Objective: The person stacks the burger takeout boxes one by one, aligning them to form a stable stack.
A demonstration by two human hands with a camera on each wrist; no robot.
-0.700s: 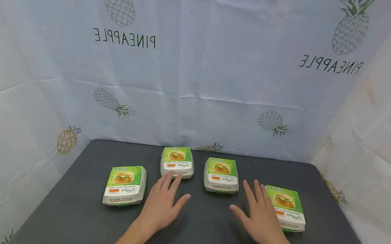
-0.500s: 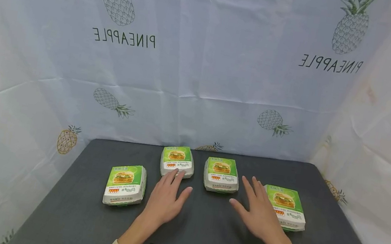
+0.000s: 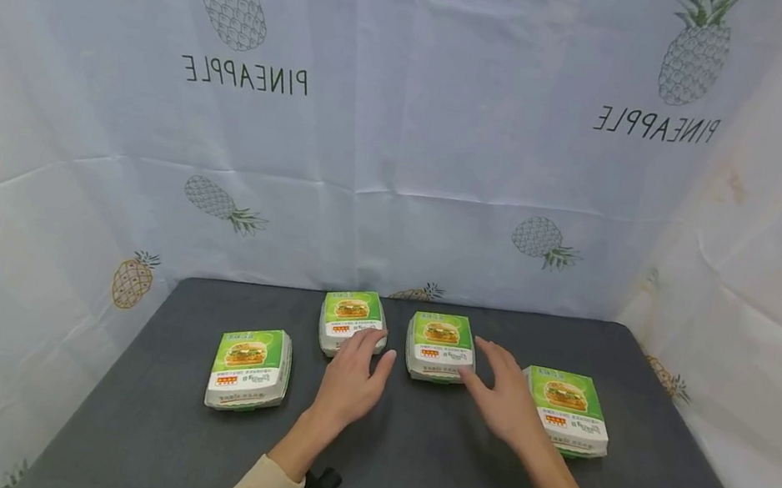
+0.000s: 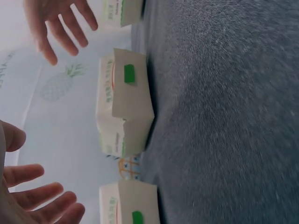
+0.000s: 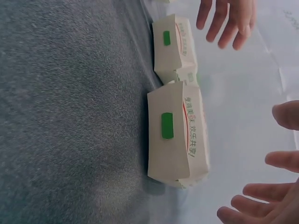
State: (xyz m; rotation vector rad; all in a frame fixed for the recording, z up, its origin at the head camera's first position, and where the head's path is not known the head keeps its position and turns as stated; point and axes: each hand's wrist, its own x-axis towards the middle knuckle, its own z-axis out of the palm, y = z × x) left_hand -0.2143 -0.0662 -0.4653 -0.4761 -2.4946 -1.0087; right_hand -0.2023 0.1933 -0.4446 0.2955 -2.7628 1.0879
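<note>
Several closed burger boxes with green and white lids stand apart on the dark table. In the head view, my left hand [image 3: 352, 377] hovers with fingers extended, overlapping the front of the back-left burger box [image 3: 349, 309]. Just right of the back-middle burger box [image 3: 441, 337], the fingertips of my right hand [image 3: 506, 400] reach its front corner in this view. In the left wrist view, that box's white front with a green tab [image 4: 133, 93] lies between both hands. The right wrist view shows my right hand [image 5: 268, 203] with fingers spread, holding nothing.
Another burger box [image 3: 249, 370] sits at the table's left, and one more burger box [image 3: 568, 401] at the right, beside my right forearm. A white pineapple-print cloth [image 3: 443, 151] hangs behind the table [image 3: 416, 484] and along both sides.
Both hands have moved forward and inward, toward the back-middle burger box. The gap between them has narrowed, and the fingers are closer together. The boxes have stayed in place.
</note>
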